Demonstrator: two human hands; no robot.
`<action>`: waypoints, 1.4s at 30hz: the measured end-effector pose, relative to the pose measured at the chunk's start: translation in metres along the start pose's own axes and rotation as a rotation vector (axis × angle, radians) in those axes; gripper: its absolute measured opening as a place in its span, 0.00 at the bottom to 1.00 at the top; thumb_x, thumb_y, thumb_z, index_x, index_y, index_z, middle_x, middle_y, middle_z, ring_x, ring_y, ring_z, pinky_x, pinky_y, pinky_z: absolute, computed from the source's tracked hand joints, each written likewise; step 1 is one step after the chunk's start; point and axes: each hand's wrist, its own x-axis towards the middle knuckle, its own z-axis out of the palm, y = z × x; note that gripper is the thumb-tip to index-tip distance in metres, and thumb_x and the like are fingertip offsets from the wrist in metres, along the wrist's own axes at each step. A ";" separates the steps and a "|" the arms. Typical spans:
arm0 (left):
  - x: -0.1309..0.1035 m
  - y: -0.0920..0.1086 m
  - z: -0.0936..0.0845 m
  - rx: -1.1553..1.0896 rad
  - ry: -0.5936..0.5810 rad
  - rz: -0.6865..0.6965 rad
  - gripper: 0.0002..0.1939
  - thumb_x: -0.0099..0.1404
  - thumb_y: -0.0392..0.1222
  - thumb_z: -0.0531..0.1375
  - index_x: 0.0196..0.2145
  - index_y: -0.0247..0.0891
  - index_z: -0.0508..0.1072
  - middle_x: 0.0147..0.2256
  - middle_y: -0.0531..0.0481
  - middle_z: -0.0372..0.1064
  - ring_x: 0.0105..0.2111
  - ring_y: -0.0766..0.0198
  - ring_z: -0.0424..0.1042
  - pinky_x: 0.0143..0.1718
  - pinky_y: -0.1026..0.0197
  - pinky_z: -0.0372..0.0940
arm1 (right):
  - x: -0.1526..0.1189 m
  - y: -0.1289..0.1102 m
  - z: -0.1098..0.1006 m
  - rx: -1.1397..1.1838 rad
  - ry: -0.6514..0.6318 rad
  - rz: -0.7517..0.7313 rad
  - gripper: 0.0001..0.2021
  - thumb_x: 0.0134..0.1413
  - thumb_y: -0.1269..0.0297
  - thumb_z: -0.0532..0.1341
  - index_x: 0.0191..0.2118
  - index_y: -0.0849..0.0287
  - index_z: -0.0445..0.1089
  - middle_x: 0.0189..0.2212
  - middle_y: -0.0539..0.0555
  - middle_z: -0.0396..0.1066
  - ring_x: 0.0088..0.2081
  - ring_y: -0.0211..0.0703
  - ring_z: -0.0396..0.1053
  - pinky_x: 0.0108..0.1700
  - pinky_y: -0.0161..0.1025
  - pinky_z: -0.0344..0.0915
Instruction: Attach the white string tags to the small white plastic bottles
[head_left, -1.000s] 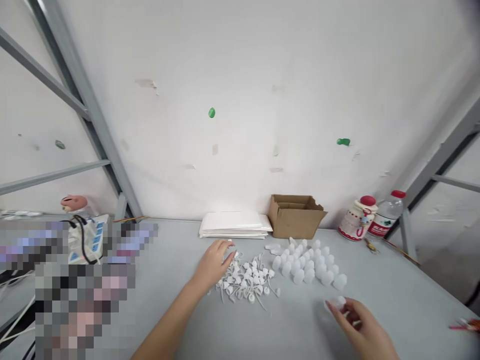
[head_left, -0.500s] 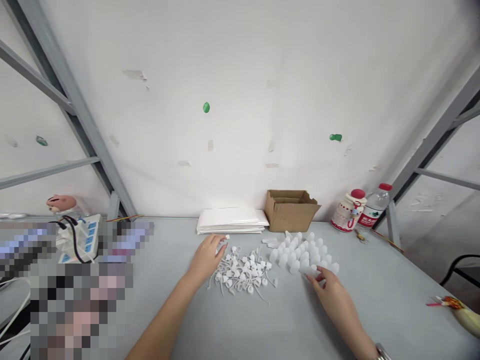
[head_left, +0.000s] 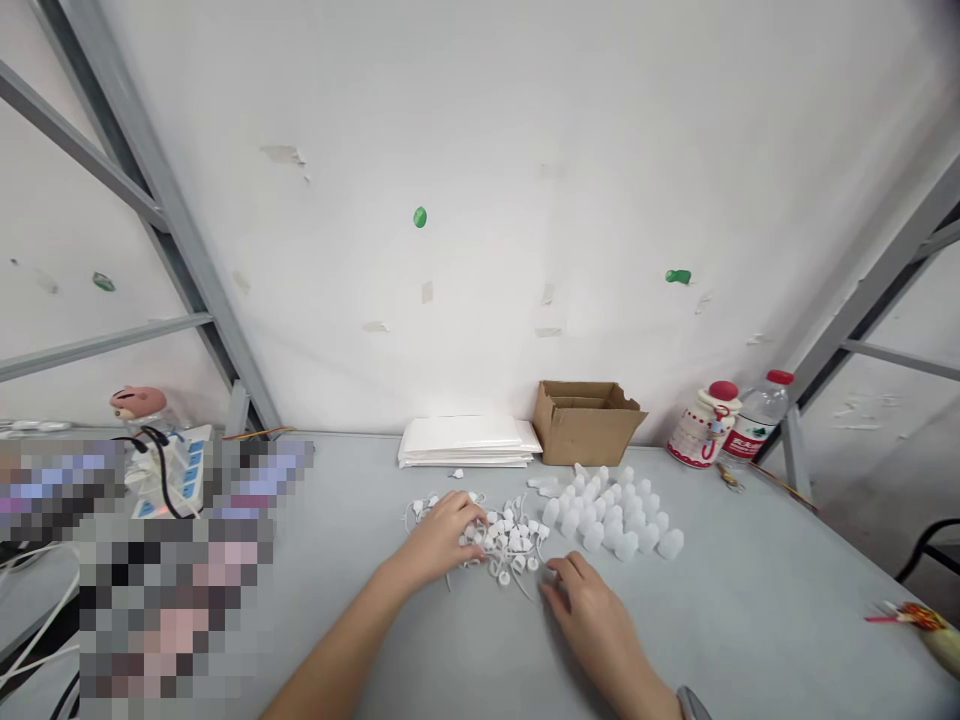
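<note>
A pile of small white caps with thin tails (head_left: pixel 510 535) lies mid-table. My left hand (head_left: pixel 439 535) rests on the pile's left side, fingers curled among the caps; whether it grips one I cannot tell. My right hand (head_left: pixel 589 610) lies on the table just right of the pile, fingers bent, touching the pile's near edge, nothing visibly in it. A cluster of several small white bottles (head_left: pixel 615 510) stands upright right of the caps, beyond my right hand.
A stack of white sheets (head_left: pixel 465 442) and an open cardboard box (head_left: pixel 589 420) sit by the wall. A red-capped jar (head_left: pixel 701 425) and water bottle (head_left: pixel 754 425) stand at right. A power strip with cables (head_left: pixel 176 465) is at left. Grey table (head_left: pixel 750 620).
My right hand has moved left from the bottle cluster to the cap pile's near edge. My left hand slid from the pile's far left corner onto the caps.
</note>
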 end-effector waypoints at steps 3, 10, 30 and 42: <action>0.003 -0.010 0.003 0.035 0.053 -0.010 0.13 0.53 0.43 0.63 0.37 0.44 0.69 0.36 0.52 0.62 0.40 0.60 0.62 0.41 0.59 0.58 | 0.012 -0.015 0.004 -0.129 -0.012 -0.034 0.10 0.54 0.72 0.51 0.35 0.59 0.69 0.33 0.55 0.69 0.35 0.46 0.69 0.33 0.37 0.63; 0.002 -0.008 -0.001 0.029 0.121 0.002 0.12 0.56 0.49 0.60 0.37 0.43 0.70 0.36 0.50 0.64 0.40 0.59 0.63 0.41 0.59 0.60 | 0.030 -0.019 -0.001 -0.107 0.081 -0.150 0.08 0.55 0.71 0.52 0.35 0.60 0.68 0.32 0.55 0.70 0.34 0.46 0.68 0.32 0.37 0.62; 0.003 -0.014 -0.002 0.108 0.224 -0.056 0.10 0.62 0.48 0.52 0.36 0.41 0.68 0.35 0.49 0.64 0.34 0.62 0.66 0.35 0.61 0.61 | 0.078 0.011 -0.019 -0.275 0.300 -0.187 0.10 0.56 0.66 0.54 0.30 0.60 0.71 0.28 0.56 0.69 0.33 0.50 0.63 0.34 0.43 0.55; 0.005 -0.010 0.013 0.154 0.216 0.051 0.08 0.62 0.36 0.53 0.37 0.41 0.70 0.36 0.49 0.63 0.38 0.62 0.64 0.39 0.60 0.61 | 0.063 -0.045 -0.040 0.477 -0.255 -0.417 0.05 0.53 0.62 0.58 0.33 0.55 0.70 0.33 0.50 0.66 0.33 0.37 0.66 0.38 0.34 0.64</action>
